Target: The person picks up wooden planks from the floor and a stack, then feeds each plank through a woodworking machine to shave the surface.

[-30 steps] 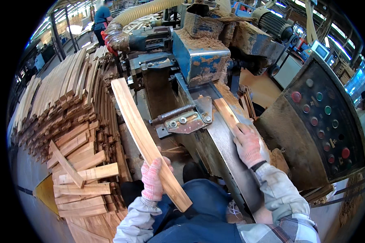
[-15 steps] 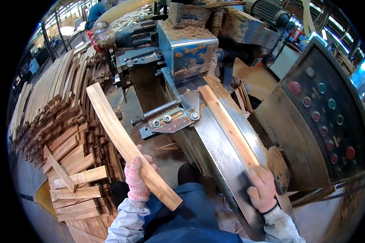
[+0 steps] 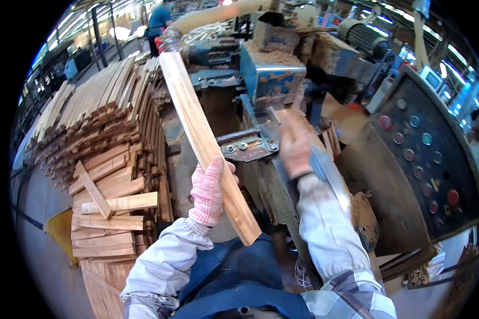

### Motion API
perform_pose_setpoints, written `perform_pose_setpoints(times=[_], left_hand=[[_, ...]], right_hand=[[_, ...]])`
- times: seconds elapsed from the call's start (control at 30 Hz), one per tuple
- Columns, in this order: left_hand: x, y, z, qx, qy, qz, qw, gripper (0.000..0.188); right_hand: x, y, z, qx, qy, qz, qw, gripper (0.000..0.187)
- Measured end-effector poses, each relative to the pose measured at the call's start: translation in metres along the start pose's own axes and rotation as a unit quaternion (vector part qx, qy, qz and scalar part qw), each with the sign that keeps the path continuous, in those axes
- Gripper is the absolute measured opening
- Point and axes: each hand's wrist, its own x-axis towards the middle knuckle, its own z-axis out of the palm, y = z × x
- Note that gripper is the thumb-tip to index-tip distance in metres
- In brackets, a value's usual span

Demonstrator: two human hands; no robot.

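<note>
My left hand (image 3: 209, 187), in a pinkish knit glove, is closed round a long, slightly curved wooden slat (image 3: 192, 114). The slat is held tilted above my lap, its far end reaching toward the machine's hose. My right hand (image 3: 294, 146) is stretched forward over the machine's metal bed (image 3: 324, 162), close to the blue sawdust-covered housing (image 3: 274, 80). Motion smears its fingers, and a strip of wood partly shows at the housing's mouth just beyond them. Beside that hand is a bolted metal guide bracket (image 3: 250, 148).
Tall stacks of wooden slats (image 3: 90, 109) stand at the left, with shorter loose pieces (image 3: 120, 203) nearer me. A control panel (image 3: 426, 143) with coloured buttons rises at the right. A motor (image 3: 363, 34) sits behind the machine. A person (image 3: 158, 24) stands far back left.
My right hand has moved forward along the bed to the housing, following the wood strip, which has gone mostly inside. My left hand has raised its slat slightly. The view has shifted.
</note>
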Motion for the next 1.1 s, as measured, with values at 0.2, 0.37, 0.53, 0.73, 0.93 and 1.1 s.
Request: perform_pose_setpoints(times=[0.2, 0.37, 0.53, 0.73, 0.93, 1.1], left_hand=[[-0.030, -0.065, 0.059, -0.130, 0.037, -0.025, 0.990, 0.033], [-0.096, -0.106, 0.076, 0.155, -0.205, -0.057, 0.965, 0.097], [-0.036, -0.079, 0.002, 0.207, -0.135, 0.128, 0.961, 0.097], [0.055, 0.031, -0.188, 0.649, 0.222, 0.274, 0.675, 0.100], [0.050, 0.138, -0.380, 0.738, 0.481, -0.133, 0.454, 0.105], [0.090, 0.149, -0.423, 0.659, 0.478, -0.267, 0.516, 0.092]], right_hand=[[-0.145, -0.176, -0.096, -0.153, -0.268, -0.023, 0.951, 0.074], [-0.262, -0.160, -0.203, -0.375, -0.180, 0.070, 0.906, 0.061], [-0.291, -0.137, -0.225, -0.370, -0.142, 0.047, 0.917, 0.038], [-0.214, -0.037, -0.172, -0.320, 0.012, -0.007, 0.947, 0.039], [-0.089, 0.035, -0.077, -0.332, 0.060, -0.052, 0.940, 0.048], [-0.039, 0.063, -0.046, -0.299, 0.079, -0.052, 0.950, 0.049]])
